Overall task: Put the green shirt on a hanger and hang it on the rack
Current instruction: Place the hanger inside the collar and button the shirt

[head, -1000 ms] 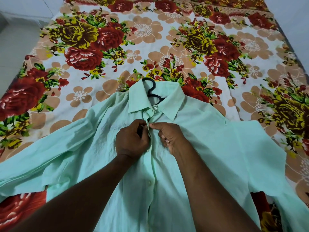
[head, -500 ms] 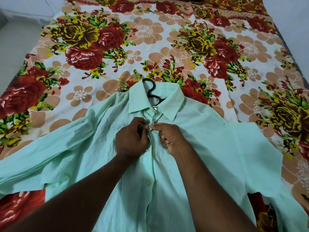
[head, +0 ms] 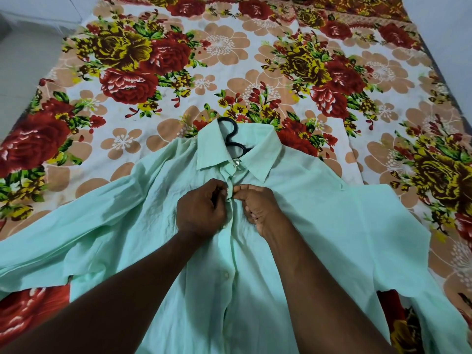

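Observation:
The mint green shirt (head: pixel 319 226) lies front-up on the bed with both sleeves spread wide. A black hanger (head: pixel 233 139) sits inside it; only its hook shows in the collar opening. The collar button is fastened. My left hand (head: pixel 201 210) and my right hand (head: pixel 258 208) meet at the placket just below the collar, each pinching an edge of the shirt front at the second button. Lower buttons run down the placket between my forearms.
A floral bedsheet (head: pixel 217 60) with red, yellow and tan flowers covers the bed. Pale floor (head: pixel 23 60) shows at the left, and a pale surface at the far right edge. No rack is in view.
My hands have stayed at the placket below the collar, fingers shifting slightly at the button. The shirt and hanger have not moved.

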